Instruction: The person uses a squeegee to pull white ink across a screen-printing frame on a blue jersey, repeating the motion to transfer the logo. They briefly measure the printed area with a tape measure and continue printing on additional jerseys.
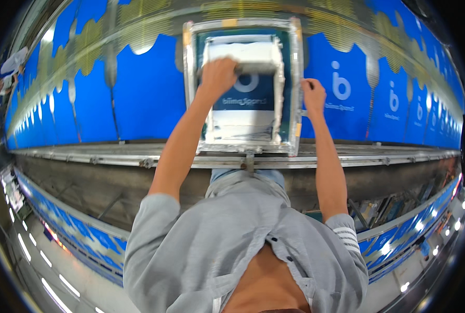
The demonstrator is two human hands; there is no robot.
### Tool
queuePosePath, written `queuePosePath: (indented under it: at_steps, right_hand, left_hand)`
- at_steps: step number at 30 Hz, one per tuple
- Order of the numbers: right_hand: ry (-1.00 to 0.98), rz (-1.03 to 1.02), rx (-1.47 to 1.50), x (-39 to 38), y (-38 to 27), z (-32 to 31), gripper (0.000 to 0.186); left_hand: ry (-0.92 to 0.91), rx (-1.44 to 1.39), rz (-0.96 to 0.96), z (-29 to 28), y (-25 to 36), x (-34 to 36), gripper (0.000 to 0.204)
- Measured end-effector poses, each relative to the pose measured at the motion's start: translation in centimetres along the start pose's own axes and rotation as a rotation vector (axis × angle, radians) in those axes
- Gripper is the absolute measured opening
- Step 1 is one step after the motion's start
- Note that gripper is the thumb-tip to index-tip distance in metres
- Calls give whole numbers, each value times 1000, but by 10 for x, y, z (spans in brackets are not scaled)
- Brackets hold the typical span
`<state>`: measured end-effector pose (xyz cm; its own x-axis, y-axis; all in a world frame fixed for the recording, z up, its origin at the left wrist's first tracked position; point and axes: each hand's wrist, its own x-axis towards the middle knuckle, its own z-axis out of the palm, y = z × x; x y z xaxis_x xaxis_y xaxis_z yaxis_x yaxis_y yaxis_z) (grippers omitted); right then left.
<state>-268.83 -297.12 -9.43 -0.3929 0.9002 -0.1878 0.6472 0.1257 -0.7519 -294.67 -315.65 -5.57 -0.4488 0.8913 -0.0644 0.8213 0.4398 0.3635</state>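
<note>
One part-hidden squeegee (258, 68) blurs in clamped left fingers (226, 65); whether right fingers (311, 85) grip, I can't tell.

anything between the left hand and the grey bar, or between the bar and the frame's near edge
Nothing visible. The left hand seems closed on the grey bar; only the white-smeared screen lies between the bar and the frame's near edge. The right hand is at the frame's right side.
</note>
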Motion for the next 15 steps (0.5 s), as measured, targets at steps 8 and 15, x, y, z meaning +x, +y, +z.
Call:
queuePosePath:
  at_steps: [8, 15]
  right_hand:
    - [114, -31, 11, -7, -31, -3, 37]
    - [277, -233, 81, -46, -63, 78, 20]
  left_hand:
    - [196, -75, 43, 35, 80, -217, 55]
    - [175, -129, 38, -11, -7, -228, 44]
